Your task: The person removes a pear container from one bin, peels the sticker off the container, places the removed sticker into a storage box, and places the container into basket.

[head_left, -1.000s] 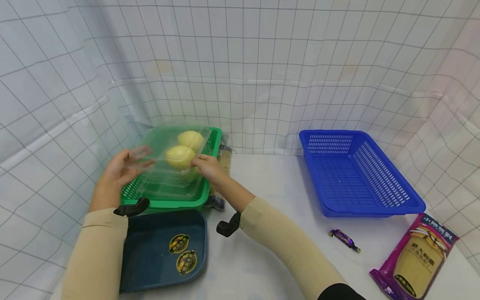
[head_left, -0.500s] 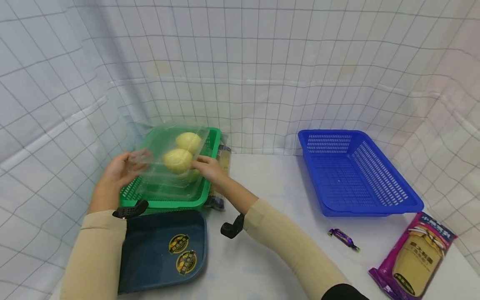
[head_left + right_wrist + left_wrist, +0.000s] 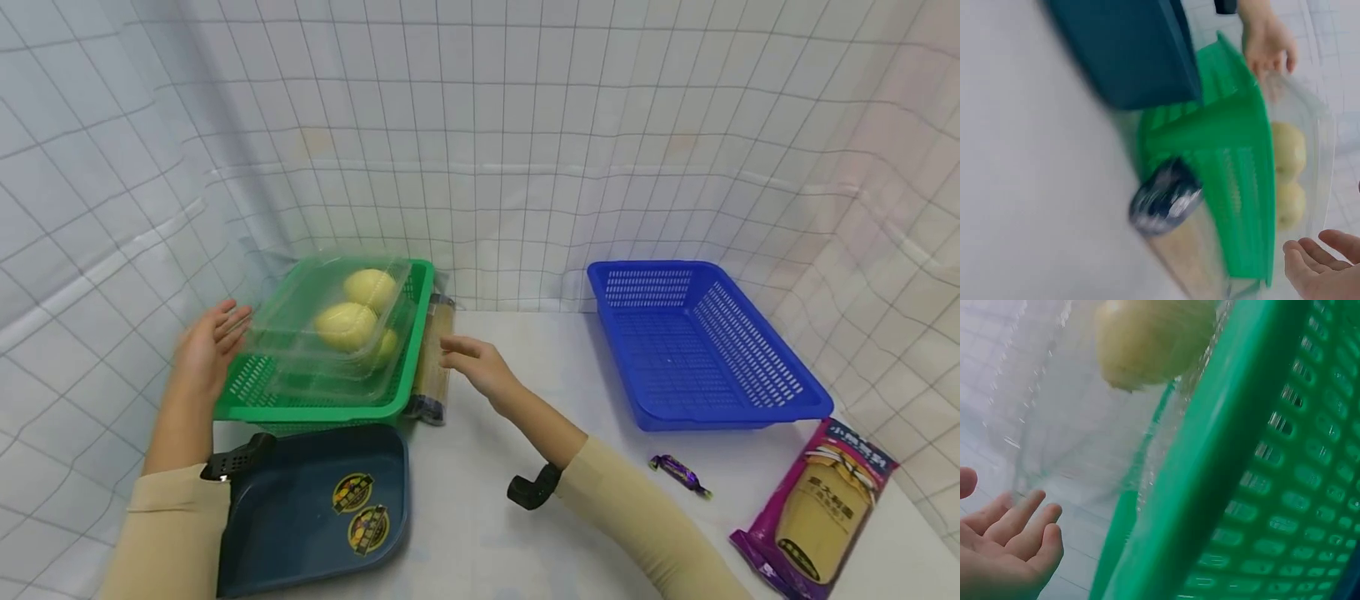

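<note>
A clear plastic container [image 3: 300,312] holding two pale yellow round fruits [image 3: 347,326] lies tilted in the green basket [image 3: 315,413]. Beneath it is a second clear container [image 3: 315,385], with another yellow-green fruit [image 3: 384,348] showing there. Fingers extended, my left hand [image 3: 207,350] is just off the container's left end; the left wrist view has its fingertips right by the clear plastic. My right hand [image 3: 483,367] is to the right of the basket, fingers loosely bent around nothing. In the right wrist view, that hand [image 3: 1329,269] is apart from the fruit container.
A long packet [image 3: 432,358] lies along the basket's right side. In front of the basket is a dark blue tray [image 3: 300,517] with two round stickers. To the right are a blue basket [image 3: 675,350], a purple-wrapped candy [image 3: 679,475] and a purple-and-yellow snack bag [image 3: 821,508].
Both hands have let go of the upper container and drawn apart, the left one leftward, the right one rightward. The container with the fruits stays over the green basket, lower at its front.
</note>
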A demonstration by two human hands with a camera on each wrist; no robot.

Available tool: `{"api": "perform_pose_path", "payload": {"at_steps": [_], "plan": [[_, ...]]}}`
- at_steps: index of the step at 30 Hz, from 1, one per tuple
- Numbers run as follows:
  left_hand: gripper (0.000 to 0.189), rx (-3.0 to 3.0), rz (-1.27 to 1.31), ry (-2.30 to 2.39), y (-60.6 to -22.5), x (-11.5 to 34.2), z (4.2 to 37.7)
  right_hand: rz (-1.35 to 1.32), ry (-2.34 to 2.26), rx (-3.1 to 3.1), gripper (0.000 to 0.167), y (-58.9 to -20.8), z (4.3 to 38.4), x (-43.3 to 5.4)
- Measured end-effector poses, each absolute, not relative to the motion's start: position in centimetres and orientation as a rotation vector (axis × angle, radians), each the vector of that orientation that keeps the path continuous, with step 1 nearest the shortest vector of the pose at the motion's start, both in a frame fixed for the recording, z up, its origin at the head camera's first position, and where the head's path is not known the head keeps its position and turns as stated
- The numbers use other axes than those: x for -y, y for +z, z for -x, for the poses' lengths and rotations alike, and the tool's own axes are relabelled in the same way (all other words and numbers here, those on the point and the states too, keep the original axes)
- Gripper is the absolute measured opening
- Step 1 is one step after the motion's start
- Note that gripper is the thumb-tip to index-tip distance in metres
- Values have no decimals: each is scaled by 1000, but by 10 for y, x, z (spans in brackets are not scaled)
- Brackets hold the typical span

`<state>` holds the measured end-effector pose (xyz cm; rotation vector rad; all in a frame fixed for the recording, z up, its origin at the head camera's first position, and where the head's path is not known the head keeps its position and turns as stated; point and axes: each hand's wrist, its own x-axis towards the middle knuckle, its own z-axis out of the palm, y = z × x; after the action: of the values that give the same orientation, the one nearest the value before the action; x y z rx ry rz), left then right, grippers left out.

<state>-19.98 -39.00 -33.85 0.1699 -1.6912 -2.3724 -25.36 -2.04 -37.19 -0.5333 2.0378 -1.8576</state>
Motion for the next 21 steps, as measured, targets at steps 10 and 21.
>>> {"api": "perform_pose_path", "payload": {"at_steps": [10,21], "plan": [[46,2112,-192,-1484,-312,333,165,641,-1920,-2145,46,-382,241,-41],[44,2361,477,-930,-282,271,142,877,-1747,-2392,46,-356,227,-101]]}}
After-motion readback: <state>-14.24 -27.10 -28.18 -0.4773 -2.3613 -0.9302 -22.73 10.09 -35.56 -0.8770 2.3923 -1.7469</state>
